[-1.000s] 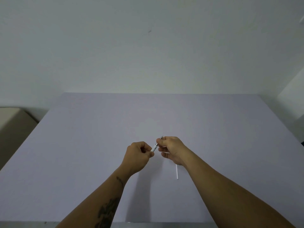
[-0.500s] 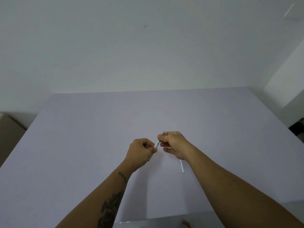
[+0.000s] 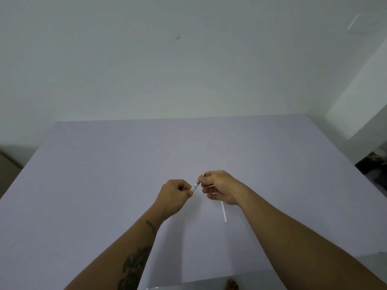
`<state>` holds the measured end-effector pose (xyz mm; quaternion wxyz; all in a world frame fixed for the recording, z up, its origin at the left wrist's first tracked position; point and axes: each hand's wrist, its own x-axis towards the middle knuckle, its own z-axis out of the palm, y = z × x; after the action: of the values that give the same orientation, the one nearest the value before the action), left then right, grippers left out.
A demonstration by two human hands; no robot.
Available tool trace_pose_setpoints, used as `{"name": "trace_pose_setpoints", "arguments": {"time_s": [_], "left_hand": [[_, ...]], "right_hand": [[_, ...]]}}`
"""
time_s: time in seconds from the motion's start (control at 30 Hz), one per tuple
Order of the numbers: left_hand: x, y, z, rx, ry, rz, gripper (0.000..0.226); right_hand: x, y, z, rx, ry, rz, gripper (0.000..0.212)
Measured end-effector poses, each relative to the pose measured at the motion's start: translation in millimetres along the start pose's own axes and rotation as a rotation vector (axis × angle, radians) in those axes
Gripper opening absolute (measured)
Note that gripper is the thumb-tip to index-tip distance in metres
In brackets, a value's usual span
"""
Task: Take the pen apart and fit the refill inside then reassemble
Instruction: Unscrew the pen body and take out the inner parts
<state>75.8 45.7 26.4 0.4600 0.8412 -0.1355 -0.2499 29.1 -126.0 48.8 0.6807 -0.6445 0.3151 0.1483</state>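
A slim white pen with a dark metal tip end is held between both hands above the middle of the table. My left hand pinches its white barrel end. My right hand grips the tip end, whose point sticks out past the knuckles. A thin white refill lies on the table just below my right hand, partly hidden by the wrist. A short white piece shows between the right hand's fingers; what it is cannot be told.
The lilac table stretches wide on all sides of the hands. A plain wall stands behind it. Dark objects sit on the floor off the right edge.
The camera has tilted up and swung left, so the hands sit lower in view. The hands stay on the pen; a little more white barrel shows between them.
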Motion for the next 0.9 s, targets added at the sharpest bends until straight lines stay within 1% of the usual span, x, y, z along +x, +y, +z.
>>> {"name": "trace_pose_setpoints", "arguments": {"time_s": [0.13, 0.27, 0.43, 0.53, 0.63, 0.8, 0.9], "left_hand": [[0, 2, -2, -0.004, 0.012, -0.006, 0.016], [1, 5, -4, 0.000, 0.016, 0.009, 0.016], [2, 7, -2, 0.008, 0.032, 0.015, 0.011], [3, 10, -1, 0.013, 0.017, 0.020, 0.008], [3, 12, -1, 0.013, 0.002, 0.022, 0.010], [1, 11, 0, 0.036, -0.020, 0.021, 0.012], [2, 11, 0, 0.041, -0.019, 0.021, 0.010]], "right_hand": [[5, -1, 1, 0.018, 0.051, -0.032, 0.008], [6, -7, 0, 0.008, -0.002, -0.037, 0.020], [7, -12, -2, 0.002, 0.002, -0.009, 0.007], [7, -9, -2, -0.031, 0.037, -0.005, 0.011], [6, -7, -2, -0.007, 0.053, -0.030, 0.009], [2, -3, -4, 0.030, 0.012, -0.016, 0.015], [1, -2, -5, 0.052, -0.001, 0.011, 0.010]]}}
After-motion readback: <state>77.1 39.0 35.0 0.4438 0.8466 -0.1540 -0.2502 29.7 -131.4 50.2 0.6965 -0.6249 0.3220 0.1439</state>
